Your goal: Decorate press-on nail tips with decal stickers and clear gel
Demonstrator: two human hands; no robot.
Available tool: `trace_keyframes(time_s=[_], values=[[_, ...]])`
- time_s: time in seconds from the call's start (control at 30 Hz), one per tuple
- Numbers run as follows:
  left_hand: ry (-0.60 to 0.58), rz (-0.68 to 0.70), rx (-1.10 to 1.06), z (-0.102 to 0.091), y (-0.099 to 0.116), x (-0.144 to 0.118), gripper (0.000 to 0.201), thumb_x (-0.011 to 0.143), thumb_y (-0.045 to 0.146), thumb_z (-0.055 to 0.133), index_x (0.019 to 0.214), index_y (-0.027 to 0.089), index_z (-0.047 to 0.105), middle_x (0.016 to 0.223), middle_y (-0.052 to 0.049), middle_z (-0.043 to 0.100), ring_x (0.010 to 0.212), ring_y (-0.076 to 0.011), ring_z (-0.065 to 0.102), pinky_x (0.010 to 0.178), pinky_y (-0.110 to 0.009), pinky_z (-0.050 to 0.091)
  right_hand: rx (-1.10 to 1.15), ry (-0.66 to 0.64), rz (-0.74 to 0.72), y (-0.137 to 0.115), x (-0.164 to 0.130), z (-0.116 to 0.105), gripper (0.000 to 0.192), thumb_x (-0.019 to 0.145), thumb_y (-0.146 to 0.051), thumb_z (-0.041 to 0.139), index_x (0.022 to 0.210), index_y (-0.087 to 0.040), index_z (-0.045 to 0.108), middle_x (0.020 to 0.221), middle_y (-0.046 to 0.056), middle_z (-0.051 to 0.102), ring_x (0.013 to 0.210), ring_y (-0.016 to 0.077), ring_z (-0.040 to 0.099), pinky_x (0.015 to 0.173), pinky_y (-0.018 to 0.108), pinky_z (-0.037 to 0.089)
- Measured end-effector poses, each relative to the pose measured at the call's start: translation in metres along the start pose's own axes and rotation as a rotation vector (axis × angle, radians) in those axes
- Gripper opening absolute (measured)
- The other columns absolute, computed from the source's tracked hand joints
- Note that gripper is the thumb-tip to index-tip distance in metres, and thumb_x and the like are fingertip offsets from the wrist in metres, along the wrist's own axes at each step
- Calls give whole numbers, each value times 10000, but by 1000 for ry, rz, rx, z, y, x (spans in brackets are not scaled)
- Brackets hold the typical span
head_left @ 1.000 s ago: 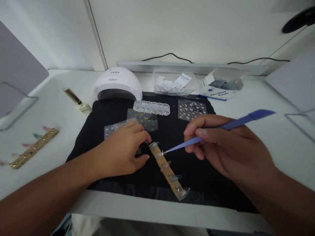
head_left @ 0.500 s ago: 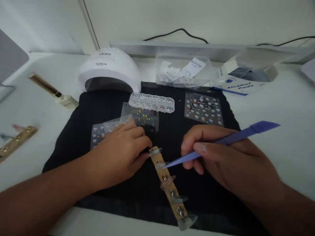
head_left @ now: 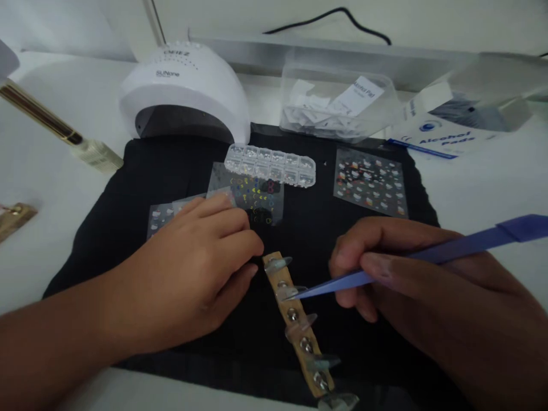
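My right hand (head_left: 411,279) holds blue-purple tweezers (head_left: 445,248) in a pen-like grip. Their pointed tip meets the second clear nail tip (head_left: 287,292) on a wooden display strip (head_left: 295,314). Several translucent false nails are mounted crosswise along this strip on round metal studs, and it lies slanted on the black cloth (head_left: 312,245). Just left of the strip's upper end rests my left hand (head_left: 197,262), its fingers loosely bent and the thumb apart from the index finger, holding nothing visible. Part of a sticker sheet (head_left: 160,218) is hidden under that hand.
A white nail lamp (head_left: 188,85) stands at the back left, near a clear compartment case (head_left: 269,164) of small gems. Behind are a clear bin (head_left: 342,123) of alcohol pads and an alcohol pad box (head_left: 445,134). More sticker sheets (head_left: 370,182) lie on the cloth; a gold-capped bottle (head_left: 92,151) is left.
My left fingers have come slightly away from the strip's upper end. The tweezers' tip stays at the second nail tip. The camera view has shifted closer.
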State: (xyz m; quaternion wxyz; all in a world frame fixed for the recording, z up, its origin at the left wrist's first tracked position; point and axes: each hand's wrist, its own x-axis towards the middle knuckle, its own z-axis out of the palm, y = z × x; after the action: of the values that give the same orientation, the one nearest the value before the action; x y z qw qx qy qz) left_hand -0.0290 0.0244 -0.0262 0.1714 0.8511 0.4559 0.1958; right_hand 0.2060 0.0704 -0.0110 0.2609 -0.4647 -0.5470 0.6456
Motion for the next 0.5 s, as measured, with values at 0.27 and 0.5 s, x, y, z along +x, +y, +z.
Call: trace_keyframes(time_s=[0.27,0.5], values=[[-66,110,-31,-9,3,-1,196,932,108,502,864,149,681,788,-47,573,762,-213,465,705,-404,393,-1,34,23,-2,3,0,118,742,-310,773,655,-233,753,566,53,664,455,147,582,357,219,457],[-93,178,-14,-13,1,-3,217,943,124,488,869,174,686,764,-42,565,726,-212,472,689,-410,396,-3,-20,32,-2,-2,-1,102,731,-265,729,635,-263,764,524,41,659,436,137,564,353,206,442]])
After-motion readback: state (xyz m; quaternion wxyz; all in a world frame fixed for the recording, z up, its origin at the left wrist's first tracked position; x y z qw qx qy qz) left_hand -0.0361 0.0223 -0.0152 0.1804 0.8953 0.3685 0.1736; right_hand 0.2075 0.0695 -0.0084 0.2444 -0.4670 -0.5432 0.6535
